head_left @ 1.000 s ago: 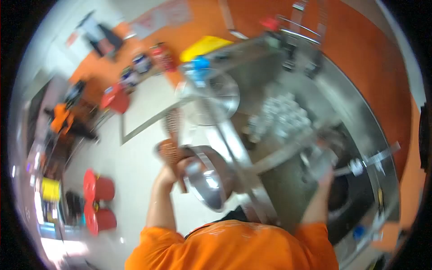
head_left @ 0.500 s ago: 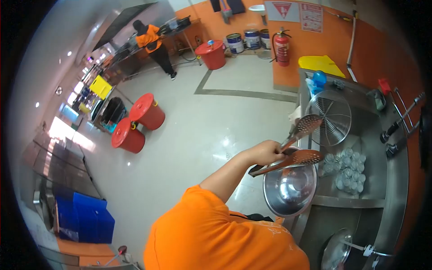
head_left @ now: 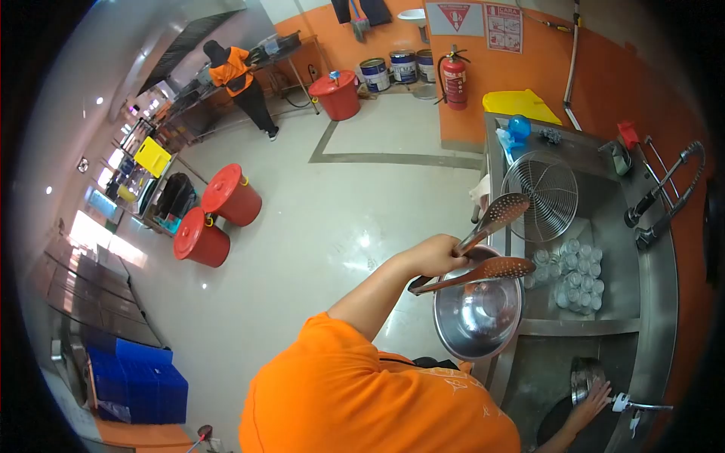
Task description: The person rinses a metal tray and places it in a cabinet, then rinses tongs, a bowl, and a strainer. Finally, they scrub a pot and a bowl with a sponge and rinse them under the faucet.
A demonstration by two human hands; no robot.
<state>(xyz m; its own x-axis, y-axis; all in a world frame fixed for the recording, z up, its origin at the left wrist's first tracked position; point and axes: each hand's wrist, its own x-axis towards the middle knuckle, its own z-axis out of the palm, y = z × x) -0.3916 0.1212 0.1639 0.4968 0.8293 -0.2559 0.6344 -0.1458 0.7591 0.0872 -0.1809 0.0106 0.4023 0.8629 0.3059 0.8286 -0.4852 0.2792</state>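
Two perforated spoons point(head_left: 509, 267) fill the left hand point(head_left: 440, 255), right hand point(head_left: 591, 405) splayed by metalware point(head_left: 586, 375), a poster point(head_left: 504, 29) reading "CARA".

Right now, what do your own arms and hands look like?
My left hand and right hand are ungloved, and I see no ring, watch or band on either. I wear an orange shirt with a pale print on the front. Its left sleeve is short and plain orange; the right sleeve is out of sight.

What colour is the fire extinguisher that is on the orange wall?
Red; the head view shows it.
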